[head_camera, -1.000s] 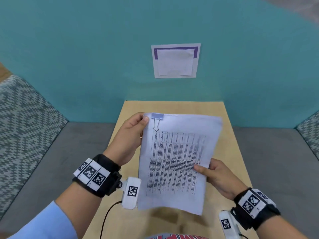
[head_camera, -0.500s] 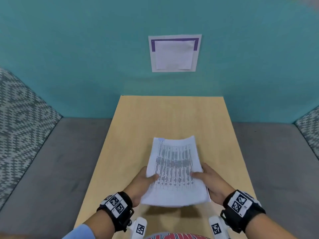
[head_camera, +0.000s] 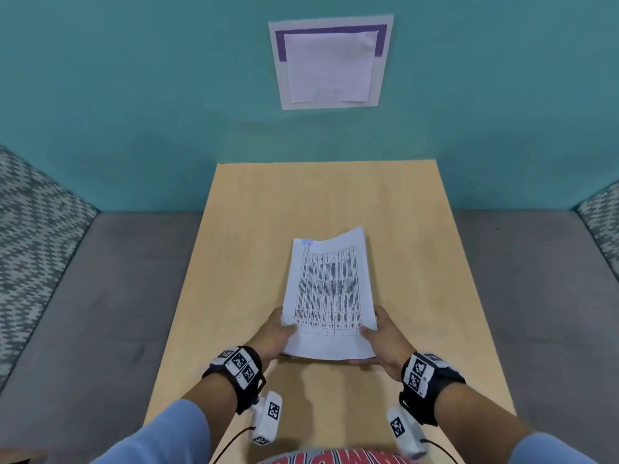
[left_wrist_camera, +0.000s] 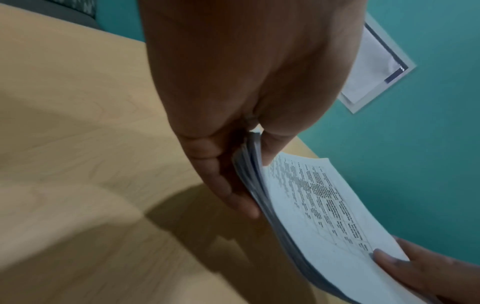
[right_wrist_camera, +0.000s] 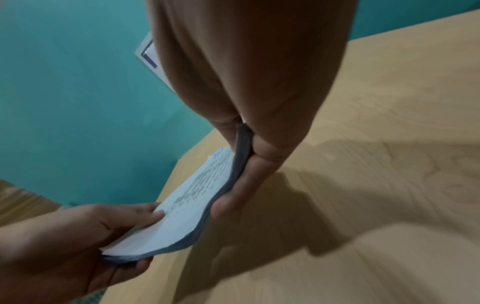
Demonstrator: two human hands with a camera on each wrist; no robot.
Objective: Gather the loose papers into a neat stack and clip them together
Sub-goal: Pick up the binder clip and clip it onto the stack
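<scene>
A stack of printed papers [head_camera: 330, 293] hangs just above the wooden table [head_camera: 254, 229], its far end sloping down toward the tabletop. A pale blue binder clip [head_camera: 306, 242] sits on its far left corner. My left hand [head_camera: 278, 333] grips the near left edge, thumb on top and fingers beneath [left_wrist_camera: 226, 185]. My right hand [head_camera: 382, 336] grips the near right edge the same way [right_wrist_camera: 241, 164]. In the wrist views the stack [left_wrist_camera: 319, 207] [right_wrist_camera: 189, 205] bows slightly between the two hands.
A framed white sheet [head_camera: 330, 61] hangs on the teal wall behind the table. Grey seating [head_camera: 100, 296] with patterned cushions [head_camera: 30, 212] flanks the table on both sides. Bare tabletop lies beyond the stack.
The clipped stack came down from upright in front of me to low and nearly flat over the table. My left hand shifted from the top corner to the near left edge.
</scene>
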